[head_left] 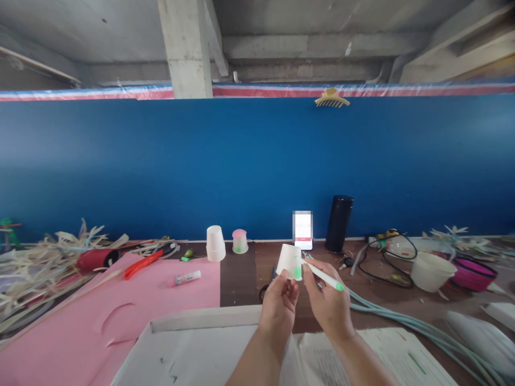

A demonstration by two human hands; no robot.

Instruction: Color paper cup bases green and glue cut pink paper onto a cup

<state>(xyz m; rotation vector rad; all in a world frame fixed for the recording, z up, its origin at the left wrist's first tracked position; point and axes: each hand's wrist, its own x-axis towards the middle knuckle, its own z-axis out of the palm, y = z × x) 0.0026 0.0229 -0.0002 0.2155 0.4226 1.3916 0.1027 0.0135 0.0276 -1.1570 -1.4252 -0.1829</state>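
My left hand (280,303) pinches a white paper cup (287,261) near its rim, and the cup is upside down. A bright green patch marks the cup's right side. In my right hand (328,300) is a white marker (324,276) with a green end, its tip side close to the green patch; whether it touches the cup I cannot tell. Farther back stand an upturned stack of white paper cups (215,244) and a smaller cup (240,245) with a pink top and a green patch.
Pink paper (137,300) with a glue stick (185,277) on it lies left. A white box lid (201,321) and printed sheets (396,351) are in front. A phone (303,228), black bottle (339,224), cables (410,321) and white tub (432,272) stand behind and right.
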